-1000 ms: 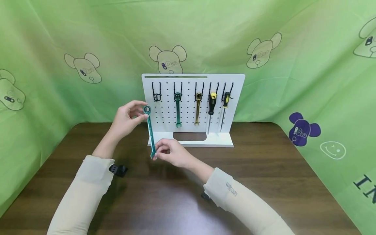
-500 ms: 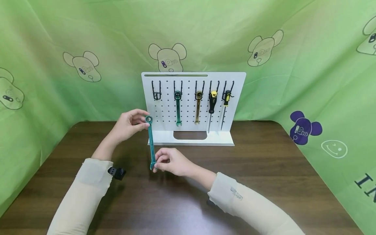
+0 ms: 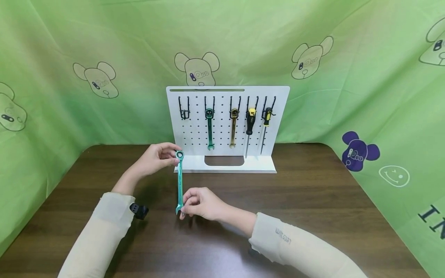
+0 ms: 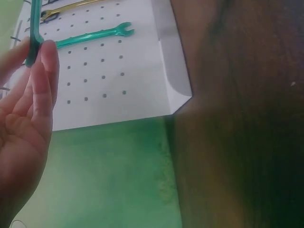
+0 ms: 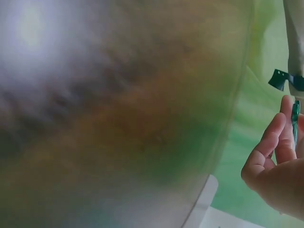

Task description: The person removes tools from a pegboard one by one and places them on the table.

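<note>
A green combination wrench (image 3: pixel 180 181) is held up nearly upright in front of the white pegboard (image 3: pixel 191 137), ring end on top. My left hand (image 3: pixel 154 160) pinches it just below the ring between thumb and fingers. At the lower, open end, my right hand (image 3: pixel 205 204) pinches the wrench too. In the left wrist view, the left hand (image 4: pixel 31 118) grips the wrench (image 4: pixel 35 23), seen nearly edge-on. The right wrist view catches the right hand (image 5: pixel 273 166) at its edge, with part of the wrench (image 5: pixel 295 118) between the fingers.
On the pegboard hang another green wrench (image 3: pixel 210 131), a gold wrench (image 3: pixel 233 131) and two black-and-yellow screwdrivers (image 3: pixel 250 124). The leftmost hook (image 3: pixel 184 112) is bare. The board stands on a brown wooden table (image 3: pixel 313 200), with a green printed curtain (image 3: pixel 139 38) around it.
Both hands have moved down in the head view and toward the person, carrying the green wrench with them. Their pinch on its two ends stays the same.
</note>
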Available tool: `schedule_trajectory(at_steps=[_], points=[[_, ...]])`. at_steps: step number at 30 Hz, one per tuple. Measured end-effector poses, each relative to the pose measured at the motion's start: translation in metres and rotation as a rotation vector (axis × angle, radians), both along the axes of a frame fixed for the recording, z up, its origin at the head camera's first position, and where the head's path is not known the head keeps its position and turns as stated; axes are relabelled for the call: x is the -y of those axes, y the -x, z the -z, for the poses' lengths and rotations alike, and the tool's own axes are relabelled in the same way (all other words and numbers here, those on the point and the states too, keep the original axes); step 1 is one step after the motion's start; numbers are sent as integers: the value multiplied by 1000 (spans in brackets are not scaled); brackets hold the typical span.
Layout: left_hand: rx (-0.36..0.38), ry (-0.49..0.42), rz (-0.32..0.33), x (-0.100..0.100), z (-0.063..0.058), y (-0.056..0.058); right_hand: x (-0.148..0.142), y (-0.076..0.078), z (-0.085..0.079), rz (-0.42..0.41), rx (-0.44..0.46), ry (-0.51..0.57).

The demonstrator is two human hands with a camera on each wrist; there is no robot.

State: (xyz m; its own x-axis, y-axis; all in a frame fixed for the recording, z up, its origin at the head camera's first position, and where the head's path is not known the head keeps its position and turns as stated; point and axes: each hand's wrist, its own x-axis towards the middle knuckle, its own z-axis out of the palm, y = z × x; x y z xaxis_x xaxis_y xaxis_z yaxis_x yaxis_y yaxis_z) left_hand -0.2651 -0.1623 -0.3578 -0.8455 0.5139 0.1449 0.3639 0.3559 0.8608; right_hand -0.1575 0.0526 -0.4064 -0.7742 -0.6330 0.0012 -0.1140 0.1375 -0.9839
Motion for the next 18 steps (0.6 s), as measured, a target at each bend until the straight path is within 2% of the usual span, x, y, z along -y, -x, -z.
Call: schedule_trajectory(at_steps=[4, 12, 18], points=[[11, 7, 21, 1, 7, -1, 2, -3, 6, 8, 26, -10], [32, -6, 46, -1, 13, -3, 2, -5, 8, 20, 62, -36], [1, 64, 33, -2, 22, -1, 1, -7, 8, 34, 100, -41]])
